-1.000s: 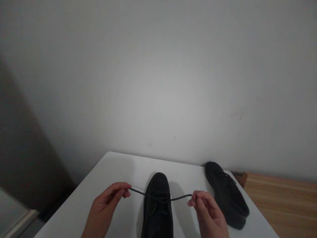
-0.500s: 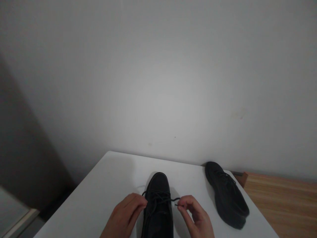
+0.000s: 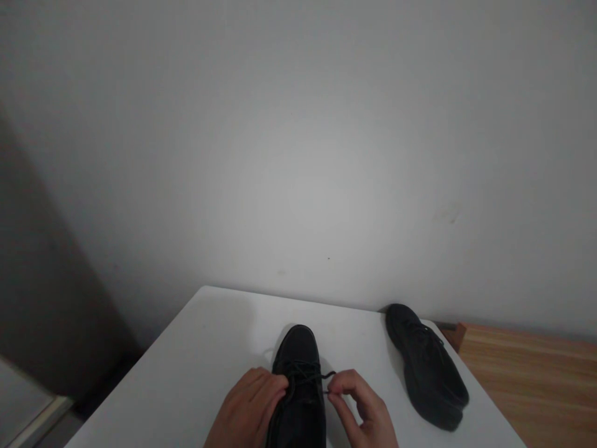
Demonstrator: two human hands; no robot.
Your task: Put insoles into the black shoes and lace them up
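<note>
We note the black shoe (image 3: 298, 379) standing at the near edge of the white desk (image 3: 209, 348), toe toward the wall. Our left hand (image 3: 249, 410) rests curled against its left side, fingers closed at the lace (image 3: 310, 375); our right hand (image 3: 361, 410) pinches a lace end narrowly between thumb and forefinger. A second black shoe (image 3: 426, 367) lies toward the desk's right edge, apart.

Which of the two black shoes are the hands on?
The black shoe in the middle, toe toward the wall; left hand and right hand pinch its lace. The other black shoe lies untouched, right.
</note>
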